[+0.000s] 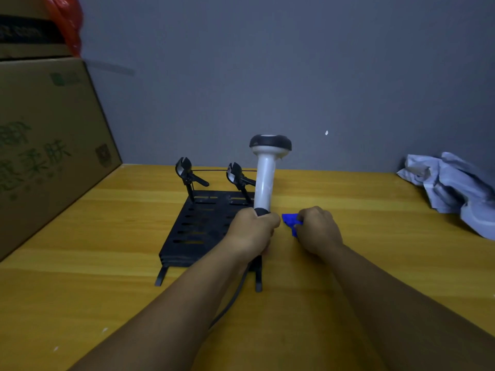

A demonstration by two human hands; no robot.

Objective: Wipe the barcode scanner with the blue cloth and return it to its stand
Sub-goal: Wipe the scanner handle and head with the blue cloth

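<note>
- White plastic, with a black rounded head, the handheld barcode scanner point(265, 178) stands upright above the right part of its stand, head at the top and turned away toward the wall.
- The left hand point(253, 231) is wrapped tight around the scanner's dark lower end; a dark cable point(230, 301) trails from under that hand toward the camera.
- The right hand point(317, 230) is closed around a bunched bright blue cloth point(290, 222), just beside the left hand and apart from the scanner's shaft.
- The black slotted metal stand point(198, 228) lies flat on 2 thin legs, with 2 black clips point(187, 174) rising at its far edge.
- All of this sits on a yellow wood-grain tabletop point(93, 277).
- A large brown cardboard box point(45, 145) with green print stands at the left; a red plastic bag point(68, 22) hangs over its top.
- A crumpled pale grey-blue fabric heap point(455, 186) lies at the far right.
- A plain grey wall point(267, 76) closes the back.
</note>
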